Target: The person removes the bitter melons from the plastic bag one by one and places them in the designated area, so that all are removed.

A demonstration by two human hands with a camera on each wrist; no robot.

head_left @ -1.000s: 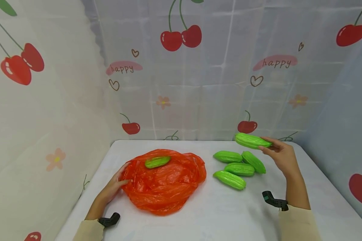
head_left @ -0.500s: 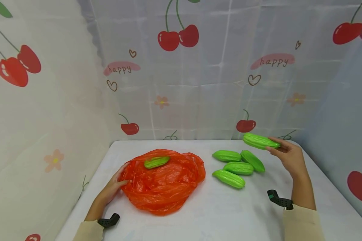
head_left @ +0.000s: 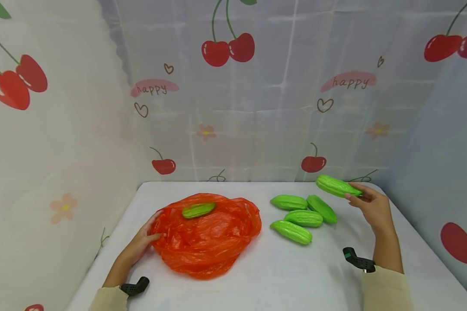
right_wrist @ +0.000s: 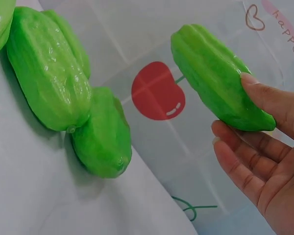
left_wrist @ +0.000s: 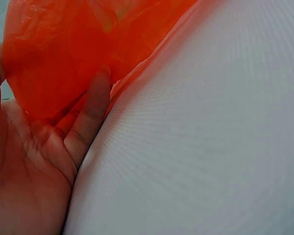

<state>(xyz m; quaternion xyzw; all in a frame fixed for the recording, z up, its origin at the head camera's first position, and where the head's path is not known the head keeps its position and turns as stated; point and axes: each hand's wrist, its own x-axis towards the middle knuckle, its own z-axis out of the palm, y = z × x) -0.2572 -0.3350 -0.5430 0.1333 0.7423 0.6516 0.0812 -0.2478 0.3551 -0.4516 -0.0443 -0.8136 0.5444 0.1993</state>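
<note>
My right hand (head_left: 375, 209) pinches a green bitter melon (head_left: 336, 185) by its tapered end, thumb on one side and fingers on the other, raised above the table's far right. Four-sided support is absent beneath it; the right wrist view shows the bitter melon (right_wrist: 220, 78) against the curtain. My left hand (head_left: 138, 244) grips the left side of a red plastic bag (head_left: 206, 250), its fingertips partly hidden by the film. One bitter melon (head_left: 198, 210) lies at the bag's back part. In the left wrist view, the bag (left_wrist: 54, 58) lies across the fingers of the left hand (left_wrist: 44, 152).
Several bitter melons (head_left: 303, 218) lie grouped on the white table (head_left: 264, 276) between the bag and my right hand. A cherry-patterned curtain (head_left: 249, 108) stands along the back and sides. Each wrist bears a black camera (head_left: 358, 259).
My right hand has shifted to the right with the bitter melon in its grip. My left hand stays at the bag. The head view has turned slightly.
</note>
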